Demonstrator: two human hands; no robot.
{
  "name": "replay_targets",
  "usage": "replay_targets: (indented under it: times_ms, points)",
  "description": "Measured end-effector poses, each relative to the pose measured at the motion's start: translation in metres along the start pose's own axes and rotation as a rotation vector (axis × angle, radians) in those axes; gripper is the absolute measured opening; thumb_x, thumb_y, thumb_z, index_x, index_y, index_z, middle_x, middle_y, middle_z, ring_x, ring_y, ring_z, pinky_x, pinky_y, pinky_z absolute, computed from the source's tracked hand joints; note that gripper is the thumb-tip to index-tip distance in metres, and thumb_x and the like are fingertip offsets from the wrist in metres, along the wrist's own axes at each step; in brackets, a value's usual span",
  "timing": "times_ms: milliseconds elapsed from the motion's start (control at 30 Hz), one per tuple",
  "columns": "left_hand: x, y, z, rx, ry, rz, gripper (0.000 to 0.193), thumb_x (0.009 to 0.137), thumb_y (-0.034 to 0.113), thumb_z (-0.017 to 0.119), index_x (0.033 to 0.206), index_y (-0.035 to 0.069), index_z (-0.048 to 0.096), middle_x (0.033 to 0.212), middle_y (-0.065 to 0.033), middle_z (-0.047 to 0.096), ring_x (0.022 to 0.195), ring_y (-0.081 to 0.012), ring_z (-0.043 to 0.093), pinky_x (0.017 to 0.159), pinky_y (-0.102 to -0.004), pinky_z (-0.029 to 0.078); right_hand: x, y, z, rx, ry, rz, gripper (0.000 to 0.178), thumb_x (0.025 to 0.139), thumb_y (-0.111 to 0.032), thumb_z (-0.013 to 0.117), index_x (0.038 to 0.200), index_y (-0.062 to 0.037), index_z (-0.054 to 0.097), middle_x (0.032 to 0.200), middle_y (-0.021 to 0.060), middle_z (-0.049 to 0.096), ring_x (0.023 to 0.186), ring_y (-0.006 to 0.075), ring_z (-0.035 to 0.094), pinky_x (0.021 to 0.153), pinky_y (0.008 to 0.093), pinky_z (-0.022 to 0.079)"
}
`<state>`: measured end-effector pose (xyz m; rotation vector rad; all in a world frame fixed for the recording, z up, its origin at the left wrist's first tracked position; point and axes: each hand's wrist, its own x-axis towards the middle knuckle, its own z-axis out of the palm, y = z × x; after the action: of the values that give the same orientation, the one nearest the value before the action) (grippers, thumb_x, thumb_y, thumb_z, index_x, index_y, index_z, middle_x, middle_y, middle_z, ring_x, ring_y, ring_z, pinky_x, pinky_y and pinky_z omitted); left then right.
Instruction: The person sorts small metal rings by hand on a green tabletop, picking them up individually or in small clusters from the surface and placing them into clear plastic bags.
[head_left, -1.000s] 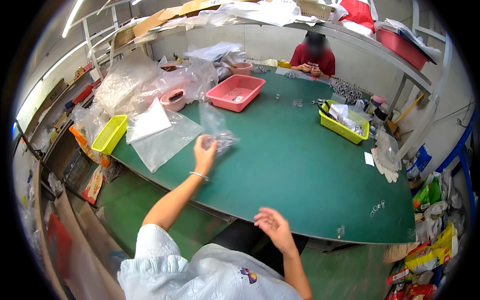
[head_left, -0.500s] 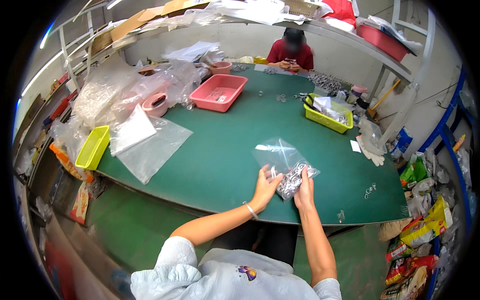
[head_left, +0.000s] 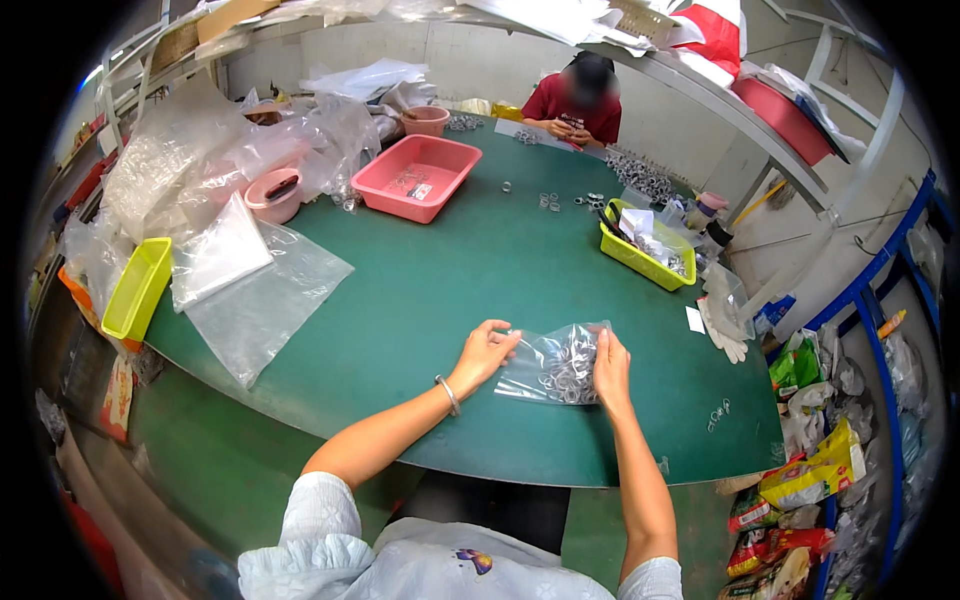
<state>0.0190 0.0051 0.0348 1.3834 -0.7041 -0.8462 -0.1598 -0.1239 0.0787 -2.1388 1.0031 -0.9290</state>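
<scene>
A clear plastic bag (head_left: 522, 374) lies turned sideways over the green table top near its front edge. Many small silvery metal rings (head_left: 572, 368) are gathered in its right part. My left hand (head_left: 486, 354) is closed, pinching the bag's upper left corner between thumb and fingertips. At the opposite side my right hand (head_left: 611, 366) grips the bag's right end, thumb toward me, fingers partly hidden behind it. The bag's left part is flat and holds no rings.
A pink tray (head_left: 370, 195), a yellow-green basket (head_left: 640, 262) of parts and another yellow-green tray (head_left: 137, 290) stand around the green table (head_left: 420, 270). Plastic sheets (head_left: 270, 310) lie left, gloves (head_left: 722, 325) right. Across the table sits a person (head_left: 574, 105) handling small parts.
The bag has turned from slanting upward to lying sideways. My left hand has moved left to its corner, drawing it out flat. The whole view has shifted slightly.
</scene>
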Motion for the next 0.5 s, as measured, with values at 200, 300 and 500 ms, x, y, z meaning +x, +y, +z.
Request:
replay_targets:
  times_ms: [200, 300, 500]
  points:
    - [-0.001, -0.011, -0.013, -0.29, -0.095, -0.048, 0.04, 0.09, 0.011, 0.058, 0.123, -0.002, 0.041, 0.083, -0.0064, 0.059, 0.072, -0.0124, 0.058, 0.066, -0.0238, 0.049, 0.013, -0.028, -0.006, -0.24, -0.088, -0.033, 0.034, 0.097, -0.028, 0.038, 0.087, 0.0001, 0.055, 0.073, 0.0223, 0.057, 0.075, 0.0439, 0.055, 0.063, 0.0487, 0.042]
    - [0.001, -0.006, -0.016, -0.344, -0.054, -0.031, 0.04, 0.089, 0.008, 0.058, 0.124, -0.001, 0.041, 0.083, -0.0053, 0.058, 0.073, -0.0119, 0.057, 0.068, -0.0242, 0.048, 0.018, -0.047, -0.013, -0.335, -0.066, -0.148, 0.031, 0.097, -0.026, 0.04, 0.083, -0.0012, 0.052, 0.065, 0.0212, 0.056, 0.067, 0.0431, 0.055, 0.056, 0.0489, 0.042]
    - [0.0, -0.002, -0.015, -0.461, -0.057, 0.026, 0.033, 0.09, 0.007, 0.054, 0.12, -0.001, 0.047, 0.085, -0.0056, 0.059, 0.075, -0.0113, 0.056, 0.068, -0.0239, 0.047, 0.027, -0.066, -0.026, -0.59, 0.005, -0.325, 0.024, 0.094, -0.023, 0.047, 0.081, -0.0046, 0.053, 0.06, 0.0177, 0.056, 0.057, 0.0397, 0.056, 0.049, 0.0474, 0.042]
